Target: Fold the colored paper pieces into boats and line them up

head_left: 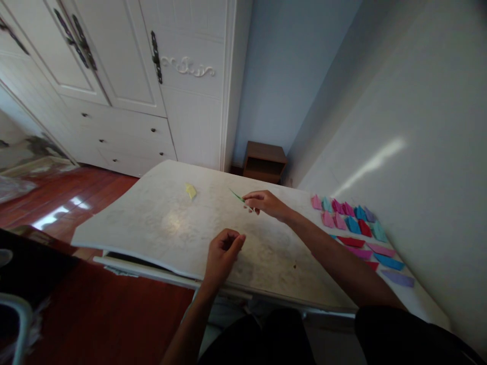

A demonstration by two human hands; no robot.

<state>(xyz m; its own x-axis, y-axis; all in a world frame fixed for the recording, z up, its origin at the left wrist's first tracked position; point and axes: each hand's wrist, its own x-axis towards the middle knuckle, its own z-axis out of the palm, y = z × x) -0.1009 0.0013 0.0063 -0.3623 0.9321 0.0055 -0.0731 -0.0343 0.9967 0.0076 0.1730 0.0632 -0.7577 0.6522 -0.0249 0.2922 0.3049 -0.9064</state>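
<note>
My right hand [264,204] pinches a thin green piece of folded paper [237,195] above the table, its pointed end toward the left. The paper is seen nearly edge-on, so its full shape cannot be made out. Lower and to the left, my left hand [223,256] is held over the table near its front edge, with fingers curled in and thumb against the index finger. Nothing shows in it. A small yellow folded paper [190,191] lies apart from both hands on the left half of the white table [152,213].
Along the right side of the table stand rows of folded paper pieces [353,224] in pink, blue, red and purple, with several paper boats [388,262] nearer me. A wall borders that side. Beyond are a white wardrobe [125,66] and a brown wooden box-shaped stand [265,152].
</note>
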